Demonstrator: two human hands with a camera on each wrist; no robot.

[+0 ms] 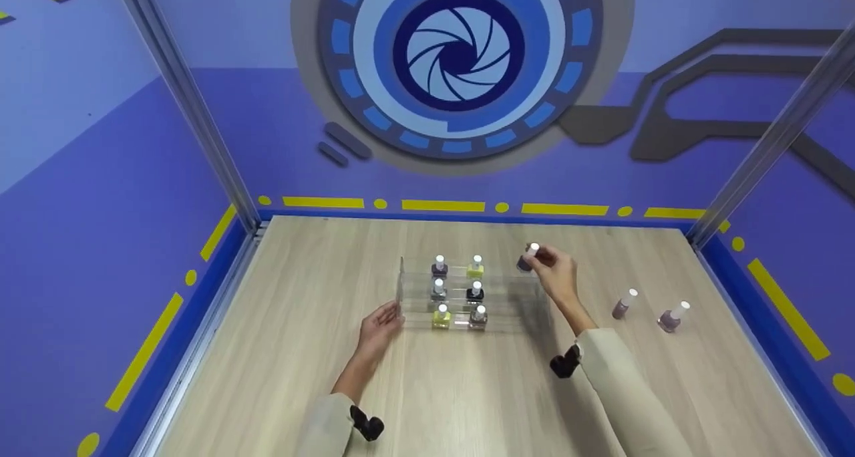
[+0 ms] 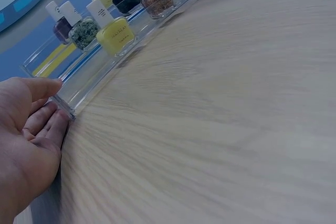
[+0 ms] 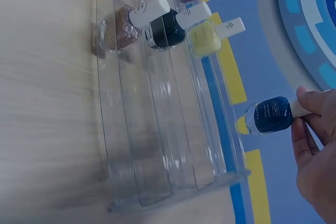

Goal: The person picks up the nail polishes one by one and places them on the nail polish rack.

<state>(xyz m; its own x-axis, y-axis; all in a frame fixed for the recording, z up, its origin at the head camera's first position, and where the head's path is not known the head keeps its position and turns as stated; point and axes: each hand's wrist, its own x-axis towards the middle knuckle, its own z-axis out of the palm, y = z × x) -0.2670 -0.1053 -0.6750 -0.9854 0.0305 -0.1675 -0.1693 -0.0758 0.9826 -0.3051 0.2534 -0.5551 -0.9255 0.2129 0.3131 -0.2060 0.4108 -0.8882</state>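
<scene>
A clear tiered display rack (image 1: 507, 322) stands mid-table, with several nail polish bottles on its three tiers. They have white caps and include a yellow bottle (image 2: 116, 38), a glittery brown one (image 3: 122, 30) and a black one (image 3: 167, 31). My right hand (image 1: 556, 273) pinches a dark blue nail polish bottle (image 3: 273, 115) by its white cap, above the rack's back tier on the right. At the rack's left end, my left hand (image 1: 381, 327) touches the end panel with thumb and fingertips, its palm visible in the left wrist view (image 2: 26, 140).
Two mauve nail polish bottles stand on the table at the right, one nearer the rack (image 1: 621, 307) and one farther right (image 1: 670, 320). Printed panels (image 1: 220, 129) and metal posts (image 1: 194, 109) enclose the wooden table (image 1: 427, 397).
</scene>
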